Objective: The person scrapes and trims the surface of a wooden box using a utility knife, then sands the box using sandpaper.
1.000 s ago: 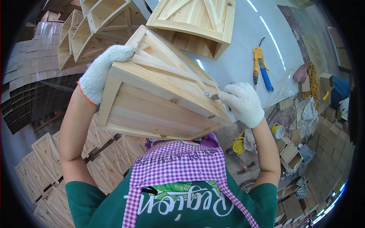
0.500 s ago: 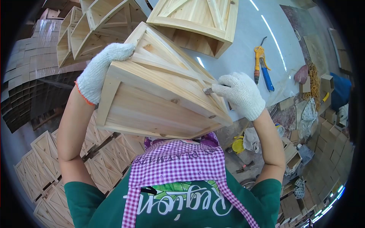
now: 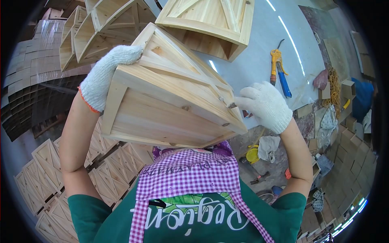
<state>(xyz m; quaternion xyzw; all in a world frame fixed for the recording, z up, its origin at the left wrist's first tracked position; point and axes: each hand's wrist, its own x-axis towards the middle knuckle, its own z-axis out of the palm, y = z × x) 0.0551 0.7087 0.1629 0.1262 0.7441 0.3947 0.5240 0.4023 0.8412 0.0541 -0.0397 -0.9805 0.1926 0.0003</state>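
A pale wooden crate (image 3: 162, 109) with X-shaped bracing on its upper face leans tilted in front of my apron. My left hand (image 3: 111, 73), in a white knitted glove with an orange cuff, is wrapped over the crate's upper left edge. Beside the crate's right edge is my right hand (image 3: 265, 106), also gloved. Its thumb and forefinger come together at a small dark-grey bit (image 3: 232, 105), too small to name. A small greyish spot (image 3: 221, 98) shows on the crate's brace near those fingertips.
Another wooden crate (image 3: 206, 20) stands just behind on the grey tabletop (image 3: 259, 52). A yellow air blow gun (image 3: 276, 60) with a blue handle (image 3: 285, 85) lies to the right. More crates (image 3: 105, 28) are stacked at upper left, and braced wooden panels (image 3: 44, 162) lie at lower left.
My right hand has moved right and slightly down, off the crate's brace to its edge. My left hand and the crate have barely shifted.
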